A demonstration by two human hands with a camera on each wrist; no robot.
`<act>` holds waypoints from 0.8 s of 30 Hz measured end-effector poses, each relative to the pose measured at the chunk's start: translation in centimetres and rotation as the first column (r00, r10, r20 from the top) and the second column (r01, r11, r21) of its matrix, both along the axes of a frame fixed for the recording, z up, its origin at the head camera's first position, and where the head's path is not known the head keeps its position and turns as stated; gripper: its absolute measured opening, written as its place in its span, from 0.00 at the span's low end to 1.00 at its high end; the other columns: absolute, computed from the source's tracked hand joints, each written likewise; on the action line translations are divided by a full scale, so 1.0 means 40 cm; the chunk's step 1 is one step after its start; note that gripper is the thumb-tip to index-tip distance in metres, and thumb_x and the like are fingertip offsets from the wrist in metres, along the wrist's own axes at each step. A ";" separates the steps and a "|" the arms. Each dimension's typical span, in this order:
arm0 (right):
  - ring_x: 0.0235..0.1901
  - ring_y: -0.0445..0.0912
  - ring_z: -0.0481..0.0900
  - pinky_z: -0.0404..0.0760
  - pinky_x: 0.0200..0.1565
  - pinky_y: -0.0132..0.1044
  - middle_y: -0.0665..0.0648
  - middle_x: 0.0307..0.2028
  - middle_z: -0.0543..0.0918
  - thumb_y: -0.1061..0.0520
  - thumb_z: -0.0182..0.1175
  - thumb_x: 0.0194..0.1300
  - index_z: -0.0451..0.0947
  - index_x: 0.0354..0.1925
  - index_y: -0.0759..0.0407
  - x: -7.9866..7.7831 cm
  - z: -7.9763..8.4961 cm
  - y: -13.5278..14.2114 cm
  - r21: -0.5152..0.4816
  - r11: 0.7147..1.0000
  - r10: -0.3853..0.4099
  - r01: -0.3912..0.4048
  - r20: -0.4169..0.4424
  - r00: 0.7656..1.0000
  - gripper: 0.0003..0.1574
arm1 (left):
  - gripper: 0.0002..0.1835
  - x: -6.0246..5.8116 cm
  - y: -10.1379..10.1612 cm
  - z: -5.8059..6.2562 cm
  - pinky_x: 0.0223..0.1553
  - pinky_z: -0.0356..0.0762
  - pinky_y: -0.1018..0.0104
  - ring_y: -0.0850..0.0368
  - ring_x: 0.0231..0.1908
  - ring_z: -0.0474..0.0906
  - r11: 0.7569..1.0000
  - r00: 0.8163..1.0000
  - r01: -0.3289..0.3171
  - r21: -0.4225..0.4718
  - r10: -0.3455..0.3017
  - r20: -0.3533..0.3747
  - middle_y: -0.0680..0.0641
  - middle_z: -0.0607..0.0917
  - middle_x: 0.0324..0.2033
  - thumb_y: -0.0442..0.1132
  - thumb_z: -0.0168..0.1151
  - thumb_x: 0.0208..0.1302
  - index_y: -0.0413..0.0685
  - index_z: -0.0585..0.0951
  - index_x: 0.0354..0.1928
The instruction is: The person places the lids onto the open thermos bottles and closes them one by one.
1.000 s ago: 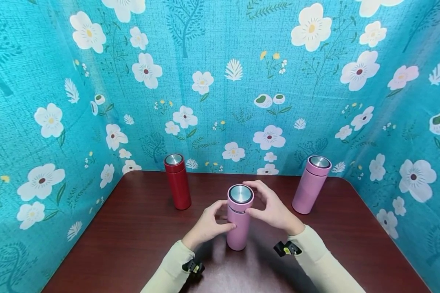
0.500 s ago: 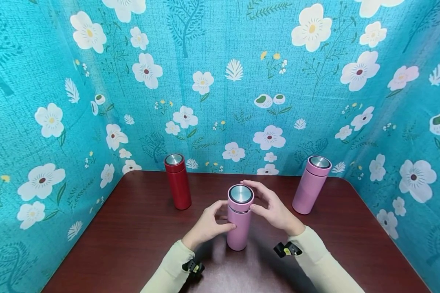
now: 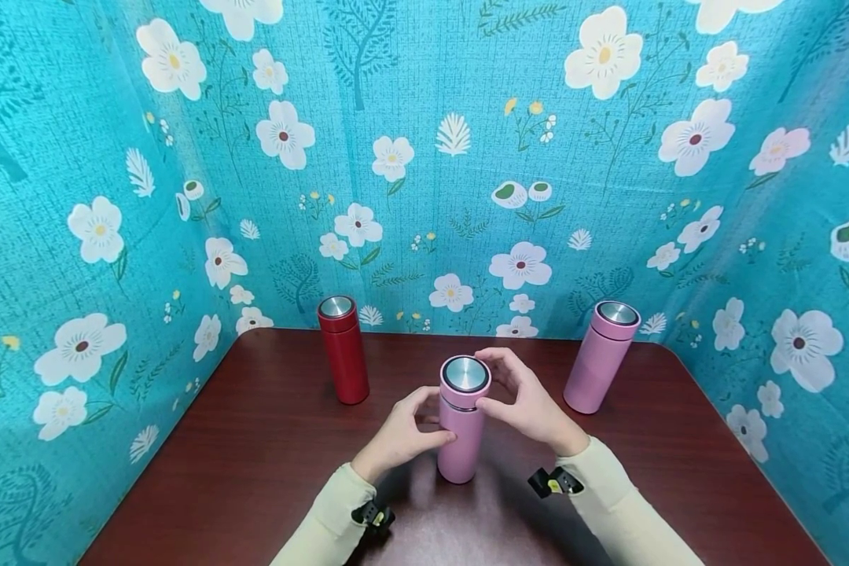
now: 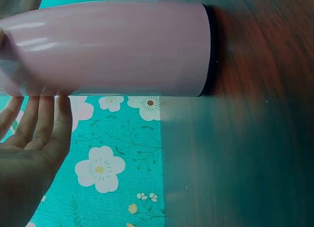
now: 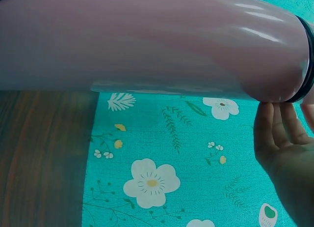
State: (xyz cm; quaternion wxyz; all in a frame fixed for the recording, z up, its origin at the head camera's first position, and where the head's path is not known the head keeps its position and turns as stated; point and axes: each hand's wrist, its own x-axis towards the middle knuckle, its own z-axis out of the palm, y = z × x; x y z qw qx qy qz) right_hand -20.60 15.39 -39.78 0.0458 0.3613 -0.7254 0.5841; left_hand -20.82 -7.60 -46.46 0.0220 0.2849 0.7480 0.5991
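A pink thermos bottle (image 3: 460,444) stands upright near the middle of the table, its lid (image 3: 465,376) on top with a silver disc. Around its body, my left hand (image 3: 399,436) holds it between thumb and fingers. My right hand (image 3: 527,402) grips the lid, thumb on the near side at the lid's lower edge. A thin silver ring shows between lid and body. The left wrist view has the bottle's side (image 4: 127,50) and dark base, with my left fingers (image 4: 46,119) against it. In the right wrist view, right fingers (image 5: 282,124) touch it near the dark seam.
A red thermos bottle (image 3: 345,354) stands upright at the back left of the brown table (image 3: 255,464). Another pink thermos bottle (image 3: 600,358) stands at the back right. A blue flowered cloth (image 3: 424,196) hangs around the back and sides.
My right thumb and fingers have shifted slightly around the lid: off to the side half a second ago, back at the front edge now. My left hand and the bottle have stayed in place.
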 end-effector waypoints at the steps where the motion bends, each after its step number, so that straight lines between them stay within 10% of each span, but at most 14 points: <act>1: 0.54 0.47 0.74 0.73 0.55 0.35 0.63 0.55 0.72 0.74 0.62 0.55 0.59 0.63 0.65 -0.001 -0.001 0.000 0.000 1.000 -0.003 0.003 0.010 1.000 0.40 | 0.31 0.000 0.000 0.000 0.49 0.77 0.63 0.57 0.49 0.75 1.000 1.000 0.000 -0.001 0.000 0.000 0.53 0.78 0.50 0.39 0.72 0.52 0.54 0.72 0.59; 17: 0.59 0.47 0.70 0.70 0.58 0.37 0.63 0.61 0.69 0.70 0.53 0.62 0.58 0.65 0.64 -0.003 -0.001 0.002 0.015 0.999 0.049 -0.048 -0.063 0.997 0.34 | 0.32 -0.002 0.000 0.003 0.49 0.77 0.62 0.58 0.50 0.75 1.000 1.000 -0.008 -0.013 0.009 0.028 0.53 0.78 0.51 0.36 0.72 0.51 0.53 0.72 0.60; 24: 0.56 0.46 0.72 0.70 0.58 0.36 0.63 0.57 0.71 0.71 0.60 0.58 0.58 0.65 0.65 -0.001 -0.002 -0.001 0.016 1.000 0.021 -0.021 -0.012 1.000 0.38 | 0.31 0.033 -0.001 0.063 0.50 0.76 0.55 0.52 0.50 0.75 1.000 1.000 0.019 0.003 -0.019 0.013 0.45 0.78 0.51 0.32 0.70 0.52 0.42 0.71 0.59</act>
